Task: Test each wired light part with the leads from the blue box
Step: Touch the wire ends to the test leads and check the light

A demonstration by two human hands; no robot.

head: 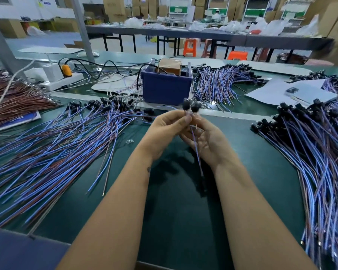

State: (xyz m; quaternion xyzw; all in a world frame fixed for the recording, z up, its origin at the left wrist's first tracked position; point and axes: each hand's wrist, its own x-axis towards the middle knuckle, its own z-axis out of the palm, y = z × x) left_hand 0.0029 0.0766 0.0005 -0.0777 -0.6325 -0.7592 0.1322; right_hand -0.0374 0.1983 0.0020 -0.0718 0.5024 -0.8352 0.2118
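Both hands meet above the middle of the green table, just in front of the blue box (pixel 166 86). My left hand (pixel 167 131) pinches a wired light part (pixel 186 105) with a black head. My right hand (pixel 207 142) pinches a second black-headed light part (pixel 195 109) beside it, and thin blue and brown wires (pixel 197 152) hang down across its palm. The two black heads are blurred and sit close together. The box holds a brown block, and dark cables run out of its back. I cannot make out its leads.
A wide spread of wired light parts (pixel 53 145) covers the table on the left. Another heap (pixel 316 145) lies on the right, a third bundle (pixel 220 84) beside the box. A white power strip (pixel 62 78) sits back left, papers (pixel 293 92) back right.
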